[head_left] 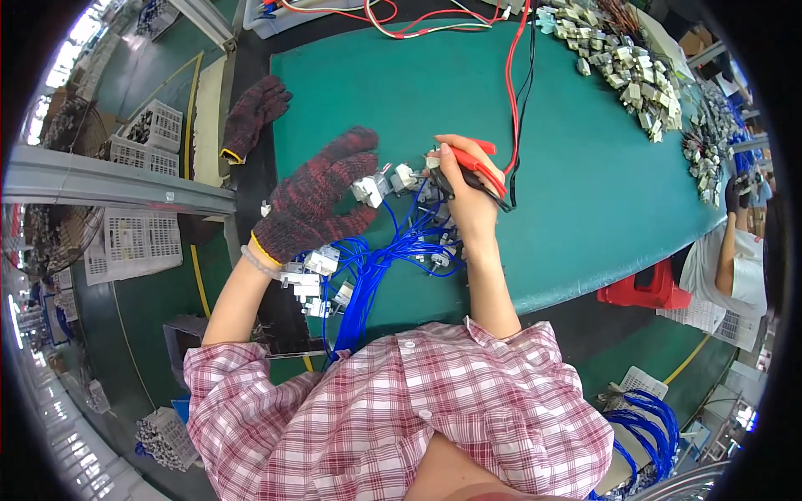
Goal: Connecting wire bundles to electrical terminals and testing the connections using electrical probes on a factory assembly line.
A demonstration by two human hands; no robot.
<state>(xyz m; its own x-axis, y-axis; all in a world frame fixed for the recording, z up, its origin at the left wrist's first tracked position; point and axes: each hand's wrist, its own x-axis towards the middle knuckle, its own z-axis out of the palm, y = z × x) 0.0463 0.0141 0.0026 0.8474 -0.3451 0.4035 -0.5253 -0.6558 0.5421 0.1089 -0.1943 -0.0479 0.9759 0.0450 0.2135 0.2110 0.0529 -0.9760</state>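
Sitting up against the bench in a plaid shirt, this person has a thick bunch of blue wires coming up right in front of them, fanning out across the near part of the green mat. There's a cluster of white connectors just beside the left wrist, which has a beaded bracelet on it. The left hand is in a dark knit glove with a yellow cuff, thumb spread away from the fingers, with a blocky connector in the gap; honestly can't tell if it's pinched or just sitting there. Another connector lies between the two hands. The right hand is bare, fingers curled and thumb pressed in, pinching a red-handled tool with some black on it, its tip end pointing toward the wires' far ends. Red and black cords run from around there up past the top edge. Off to the left, a spare glove lies at the edge of the mat, and white baskets are beyond the metal beam. Further out there's a grey bin at the top, a big heap of connectors top right, a red stool and a co-worker in a pale top way over on the right.
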